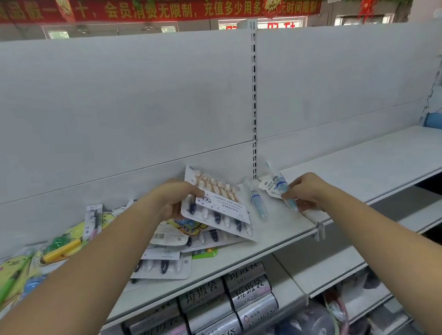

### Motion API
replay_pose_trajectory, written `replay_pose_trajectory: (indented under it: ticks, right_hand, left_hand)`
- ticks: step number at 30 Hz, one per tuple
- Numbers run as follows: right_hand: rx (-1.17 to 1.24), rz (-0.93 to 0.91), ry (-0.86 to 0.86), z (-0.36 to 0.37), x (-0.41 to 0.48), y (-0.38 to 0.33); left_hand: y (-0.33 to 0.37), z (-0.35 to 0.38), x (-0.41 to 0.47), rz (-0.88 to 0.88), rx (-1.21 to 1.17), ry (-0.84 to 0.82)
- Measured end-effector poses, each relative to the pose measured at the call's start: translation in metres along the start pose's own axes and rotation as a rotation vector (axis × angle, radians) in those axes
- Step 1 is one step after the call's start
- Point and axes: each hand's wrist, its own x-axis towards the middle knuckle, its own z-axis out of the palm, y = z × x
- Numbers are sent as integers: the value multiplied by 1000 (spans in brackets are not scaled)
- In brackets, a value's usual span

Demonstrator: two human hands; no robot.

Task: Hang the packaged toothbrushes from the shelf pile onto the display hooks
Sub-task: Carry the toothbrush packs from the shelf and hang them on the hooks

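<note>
1. The left hand (pixel 176 198) grips the left edge of a wide multi-pack of toothbrushes (pixel 219 211), tilting it up above the shelf pile (pixel 166 253).
2. The right hand (pixel 305 193) pinches a single blue toothbrush pack (pixel 279 186), right of the pile and raised off the white shelf (pixel 285 231).
3. Another blue toothbrush pack (pixel 257 204) lies on the shelf just right of the pile, between the two hands.
4. Silver rolls (pixel 225 307) sit on the shelf below the pile.

Two bare forearms reach in from the bottom edge toward the shelf (pixel 285 231). No sleeves, watch or rings show on the left hand (pixel 174 197) or the right hand (pixel 306 192). Fingernails look short and unpainted.
</note>
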Motion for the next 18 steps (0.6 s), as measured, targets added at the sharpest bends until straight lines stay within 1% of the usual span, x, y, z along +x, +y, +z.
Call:
replay_pose_trajectory:
  ticks: [5,9,13,15,18]
  right_hand:
    - [25,-31,-30,5,-11,-2]
    - [50,-33,-79,12,-19,-3]
    - [187,-62,-126,25,-32,-4]
    - [249,-114,-131,34,-41,-8]
    - [416,-198,-191,51,-59,-20]
  left_hand:
    - [-5,-19,-17,116,-125,18]
    - [-18,-38,-37,208,-311,70]
    - [-39,-61,-60,306,-504,153]
    - [-51,-73,-74,351,-589,199]
    - [-73,-90,-99,428,-670,244]
